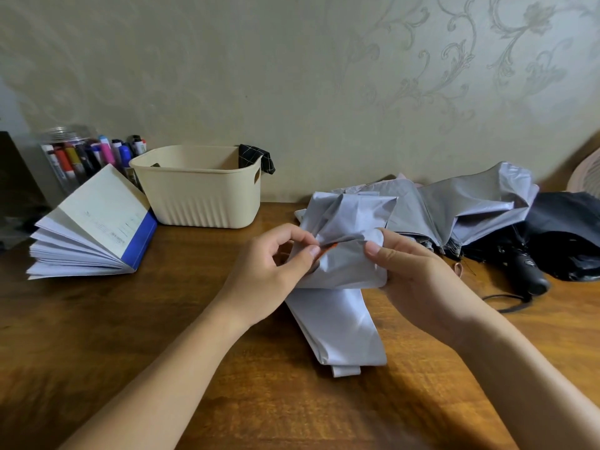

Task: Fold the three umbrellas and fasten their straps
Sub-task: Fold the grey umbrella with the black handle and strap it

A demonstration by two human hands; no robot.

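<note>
A silver umbrella (341,274) is held over the bench (162,319). It is gripped by the right hand (412,277), and its folds are pinched by the left hand (276,264) beside an orange piece (328,248) that is mostly hidden. Behind, a grey umbrella (470,206) is overlapped, and a black umbrella (561,228) is cut off at the edge.

Bare table (97,336) lies near left; far, a basket (201,196) and open book (94,225) block; umbrellas (487,216) crowd right.
</note>
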